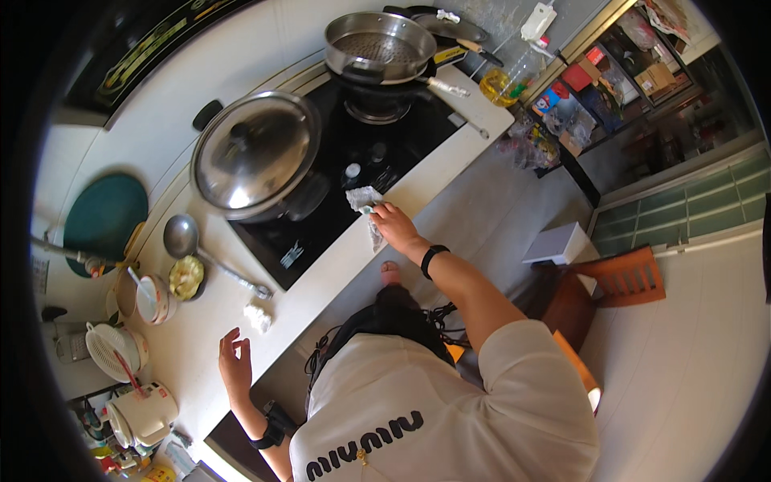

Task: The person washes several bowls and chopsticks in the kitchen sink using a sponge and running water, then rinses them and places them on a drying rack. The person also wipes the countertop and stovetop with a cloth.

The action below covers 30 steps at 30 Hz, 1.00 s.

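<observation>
My right hand (393,226) is closed on a crumpled whitish cloth or wipe (364,198), held at the front edge of the black cooktop (293,255). Part of it hangs down past the counter's edge. My left hand (235,363) hovers by the counter's front edge with loosely curled fingers and nothing in it. Just beyond that hand lies a crumpled white wad (258,317). A metal ladle (181,236) rests farther back, its handle pointing toward the wad. Behind my right hand, a large lidded pan (257,155) covers the left burner.
A steel steamer pot (379,48) stands on the far burner. An oil bottle (499,87) is at the counter's far right end. Bowls (152,299), a yellowish dish (186,278), a white colander (112,351) and a white cooker (143,414) line the left side. A wooden chair (618,277) stands right.
</observation>
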Each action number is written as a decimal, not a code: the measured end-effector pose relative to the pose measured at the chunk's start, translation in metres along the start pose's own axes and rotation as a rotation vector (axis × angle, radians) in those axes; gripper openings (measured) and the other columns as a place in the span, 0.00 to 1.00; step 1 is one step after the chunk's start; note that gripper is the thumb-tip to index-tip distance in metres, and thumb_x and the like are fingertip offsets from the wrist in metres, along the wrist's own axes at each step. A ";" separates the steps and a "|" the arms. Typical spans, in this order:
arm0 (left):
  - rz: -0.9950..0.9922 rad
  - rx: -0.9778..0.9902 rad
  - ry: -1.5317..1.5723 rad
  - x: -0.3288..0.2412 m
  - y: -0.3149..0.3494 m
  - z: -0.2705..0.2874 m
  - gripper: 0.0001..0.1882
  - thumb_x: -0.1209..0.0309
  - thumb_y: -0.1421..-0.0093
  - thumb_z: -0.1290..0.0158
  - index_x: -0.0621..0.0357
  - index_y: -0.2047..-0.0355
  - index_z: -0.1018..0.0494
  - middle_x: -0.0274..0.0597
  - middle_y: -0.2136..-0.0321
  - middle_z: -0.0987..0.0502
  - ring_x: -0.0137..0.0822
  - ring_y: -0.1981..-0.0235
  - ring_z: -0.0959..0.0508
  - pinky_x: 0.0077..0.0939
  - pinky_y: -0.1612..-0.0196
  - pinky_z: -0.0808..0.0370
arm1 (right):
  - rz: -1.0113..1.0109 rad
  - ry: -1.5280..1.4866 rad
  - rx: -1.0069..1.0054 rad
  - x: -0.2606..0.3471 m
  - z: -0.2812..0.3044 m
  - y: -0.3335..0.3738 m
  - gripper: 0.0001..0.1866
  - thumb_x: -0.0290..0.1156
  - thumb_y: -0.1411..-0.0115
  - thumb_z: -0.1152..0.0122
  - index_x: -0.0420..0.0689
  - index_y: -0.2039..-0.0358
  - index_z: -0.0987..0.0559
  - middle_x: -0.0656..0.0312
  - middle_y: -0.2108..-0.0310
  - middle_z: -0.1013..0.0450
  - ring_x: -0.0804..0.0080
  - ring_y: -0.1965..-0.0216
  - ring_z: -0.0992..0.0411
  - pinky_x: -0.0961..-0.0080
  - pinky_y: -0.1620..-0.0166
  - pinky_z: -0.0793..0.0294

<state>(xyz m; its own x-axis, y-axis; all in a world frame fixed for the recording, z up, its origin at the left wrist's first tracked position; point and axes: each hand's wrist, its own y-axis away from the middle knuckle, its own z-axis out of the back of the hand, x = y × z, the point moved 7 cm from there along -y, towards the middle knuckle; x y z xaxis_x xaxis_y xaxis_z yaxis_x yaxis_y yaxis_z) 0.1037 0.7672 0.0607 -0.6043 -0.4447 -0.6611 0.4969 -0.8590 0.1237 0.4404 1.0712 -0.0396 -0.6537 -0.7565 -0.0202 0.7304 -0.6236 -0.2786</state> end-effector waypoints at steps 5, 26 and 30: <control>-0.053 0.131 0.100 -0.106 -0.034 -0.088 0.15 0.75 0.43 0.48 0.63 0.55 0.30 0.47 0.60 0.26 0.38 0.65 0.23 0.30 0.59 0.28 | -0.013 -0.045 -0.069 -0.116 -0.001 0.000 0.08 0.29 0.49 0.47 0.44 0.67 0.24 0.62 0.62 0.32 0.65 0.54 0.35 0.73 0.49 0.33; -0.165 0.162 0.011 -0.246 -0.082 -0.168 0.16 0.74 0.43 0.48 0.61 0.53 0.30 0.47 0.59 0.26 0.41 0.61 0.24 0.32 0.59 0.28 | -0.076 -0.327 0.017 -0.214 0.034 -0.012 0.19 0.24 0.48 0.48 0.51 0.55 0.24 0.62 0.62 0.29 0.64 0.58 0.32 0.68 0.57 0.30; -0.152 0.137 -0.043 -0.249 -0.081 -0.172 0.17 0.74 0.44 0.47 0.60 0.53 0.30 0.47 0.59 0.26 0.40 0.62 0.24 0.31 0.59 0.28 | 0.295 -0.325 0.164 -0.156 0.015 0.001 0.16 0.29 0.48 0.46 0.52 0.57 0.23 0.68 0.59 0.31 0.67 0.53 0.35 0.73 0.52 0.32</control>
<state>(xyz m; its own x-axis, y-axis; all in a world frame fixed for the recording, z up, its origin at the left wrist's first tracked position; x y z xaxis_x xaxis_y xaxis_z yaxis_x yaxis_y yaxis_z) 0.3210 0.9915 0.0882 -0.6935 -0.3151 -0.6479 0.3100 -0.9423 0.1264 0.5464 1.1859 -0.0224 -0.3363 -0.9123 0.2337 0.9146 -0.3755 -0.1499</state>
